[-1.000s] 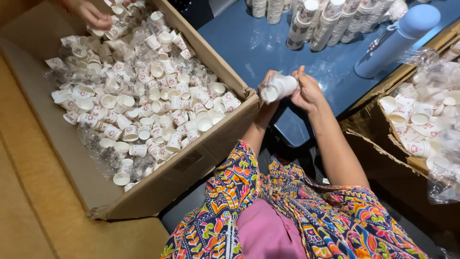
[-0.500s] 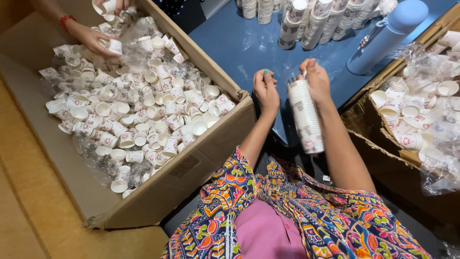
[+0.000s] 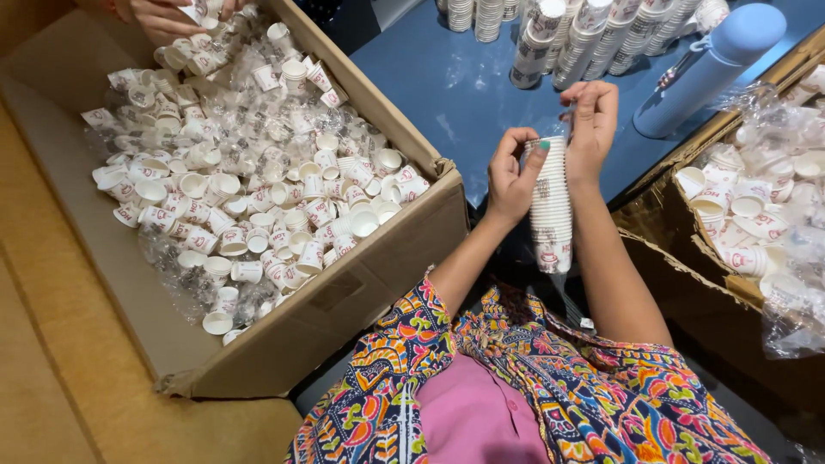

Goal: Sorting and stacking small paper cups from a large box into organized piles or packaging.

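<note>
Nearest the camera, a lap in a bright patterned garment (image 3: 550, 387) over pink cloth. Just above it, a tall stack of small white paper cups (image 3: 551, 206), nested and held upright in the air between both hands, over the near edge of the blue surface (image 3: 464, 86). Left hand (image 3: 513, 176) wrapped around the stack's upper left side, fingers curled, grip closed on the cups. Right hand (image 3: 591, 120) closed on the top of the same stack, fingertips pinching a scrap of clear plastic wrap there. To the left, a large open cardboard box (image 3: 378, 275) heaped with loose white cups and crumpled clear wrappers (image 3: 241, 180). To the right, a second cardboard box (image 3: 687, 249) with more cups in clear plastic (image 3: 756, 206). Farther off on the surface, a pale blue flask (image 3: 713, 64) lying tilted, and beyond it rows of finished cup stacks (image 3: 584, 34) along the far edge. At the far corner of the left box, another person's hand (image 3: 159, 13) among the cups.
</note>
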